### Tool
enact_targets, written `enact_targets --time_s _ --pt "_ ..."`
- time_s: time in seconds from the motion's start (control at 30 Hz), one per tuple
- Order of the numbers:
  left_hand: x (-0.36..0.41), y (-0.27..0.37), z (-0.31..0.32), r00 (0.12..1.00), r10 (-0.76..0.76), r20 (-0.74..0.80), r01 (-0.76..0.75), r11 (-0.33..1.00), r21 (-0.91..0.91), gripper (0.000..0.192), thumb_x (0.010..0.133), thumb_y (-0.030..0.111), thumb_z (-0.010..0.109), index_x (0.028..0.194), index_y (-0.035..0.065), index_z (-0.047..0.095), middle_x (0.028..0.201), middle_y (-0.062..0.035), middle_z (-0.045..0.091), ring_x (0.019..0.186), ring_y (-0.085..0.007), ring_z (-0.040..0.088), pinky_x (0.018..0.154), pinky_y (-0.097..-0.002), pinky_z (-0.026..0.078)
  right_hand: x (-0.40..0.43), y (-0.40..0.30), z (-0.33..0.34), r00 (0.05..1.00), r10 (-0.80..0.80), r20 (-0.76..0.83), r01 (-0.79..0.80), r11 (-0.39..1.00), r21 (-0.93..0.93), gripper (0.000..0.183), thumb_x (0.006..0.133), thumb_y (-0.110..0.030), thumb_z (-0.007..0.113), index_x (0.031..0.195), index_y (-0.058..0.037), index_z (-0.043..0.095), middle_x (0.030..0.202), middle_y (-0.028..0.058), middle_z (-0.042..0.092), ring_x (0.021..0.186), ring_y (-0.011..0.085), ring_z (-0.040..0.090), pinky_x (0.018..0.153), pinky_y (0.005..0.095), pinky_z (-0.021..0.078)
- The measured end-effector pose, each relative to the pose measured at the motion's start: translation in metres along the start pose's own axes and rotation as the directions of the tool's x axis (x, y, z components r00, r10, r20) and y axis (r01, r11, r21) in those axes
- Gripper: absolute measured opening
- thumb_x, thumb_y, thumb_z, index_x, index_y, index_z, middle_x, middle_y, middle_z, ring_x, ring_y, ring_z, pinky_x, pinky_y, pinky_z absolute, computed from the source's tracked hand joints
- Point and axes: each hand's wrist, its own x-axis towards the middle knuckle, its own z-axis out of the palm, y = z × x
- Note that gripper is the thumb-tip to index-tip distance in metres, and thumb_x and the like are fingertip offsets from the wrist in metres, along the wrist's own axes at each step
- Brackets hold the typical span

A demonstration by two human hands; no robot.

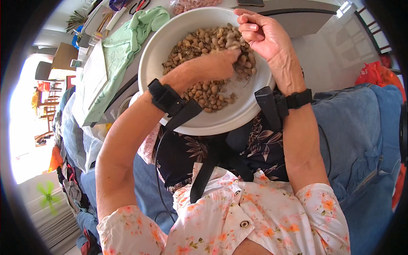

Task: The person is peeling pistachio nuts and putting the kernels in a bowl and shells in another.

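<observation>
A wide white plastic basin [153, 41] rests over the lap, with unshelled peanuts [210, 38] in a large heap at its far side and a smaller pile [207, 95] nearer the body. My left hand [228, 62] reaches across the basin into the right part of the heap; it is blurred, its fingertips are hidden, and whether it grips a peanut cannot be told. Over the basin's right rim, my right hand [263, 35] is raised with its palm turned up and fingers curled. No object shows clearly in it. Dry stems or roots lie among the peanuts.
Beyond the basin, a table holds a green cloth [127, 38], a clear bag of pinkish kernels [194, 4], red-handled scissors [140, 6] and a dark phone-like object [251, 3]. A plastic bag [79, 134] hangs at left. Blue denim [347, 127] covers the seat.
</observation>
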Motion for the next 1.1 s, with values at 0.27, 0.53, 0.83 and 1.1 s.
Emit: enact_targets --time_s 0.27,0.53,0.83,1.1 --pt "-0.027 -0.058 -0.025 0.946 0.093 -0.311 -0.107 0.994 -0.029 0.059 0.082 0.006 0.054 0.138 0.0097 0.039 0.130 -0.0159 0.047 0.106 -0.0252 0.055 0.074 -0.0313 0.052 -0.017 0.001 0.013 0.969 -0.042 -0.245 0.042 0.999 -0.004 0.017 0.090 -0.002 0.043 0.093 0.0058 0.057 0.068 0.0089 0.053 0.049 0.0093 0.043 0.036 0.0179 0.0287" --pt "-0.047 -0.022 -0.009 0.994 0.091 -0.067 -0.095 0.994 -0.060 0.041 0.078 -0.001 0.053 0.119 0.0037 0.058 0.105 -0.0158 0.063 0.094 -0.0308 0.061 0.078 -0.0363 0.049 -0.017 -0.002 0.006 0.972 -0.020 -0.233 0.026 0.999 0.025 0.016 0.090 -0.001 0.043 0.093 0.0051 0.058 0.071 0.0101 0.055 0.048 0.0089 0.042 0.036 0.0178 0.0283" --pt "-0.036 -0.019 0.015 0.914 0.293 0.282 -0.343 0.928 0.146 0.042 0.065 -0.009 0.053 0.104 0.0021 0.063 0.097 -0.0197 0.055 0.094 -0.0369 0.056 0.079 -0.0448 0.045 -0.016 0.000 0.006 0.969 -0.038 -0.243 0.036 0.999 -0.014 0.016 0.090 -0.002 0.045 0.093 0.0049 0.059 0.072 0.0101 0.056 0.048 0.0093 0.043 0.036 0.0178 0.0286" --pt "-0.021 -0.040 0.029 0.858 0.461 0.229 -0.513 0.799 0.315 0.019 0.065 -0.007 0.058 0.083 -0.0033 0.062 0.093 -0.0196 0.054 0.085 -0.0359 0.060 0.070 -0.0430 0.049 0.003 0.001 -0.004 1.000 0.002 0.012 -0.001 0.999 -0.039 0.025 0.089 0.002 0.044 0.110 0.0143 0.051 0.081 0.0095 0.053 0.058 0.0060 0.041 0.040 0.0152 0.0255"
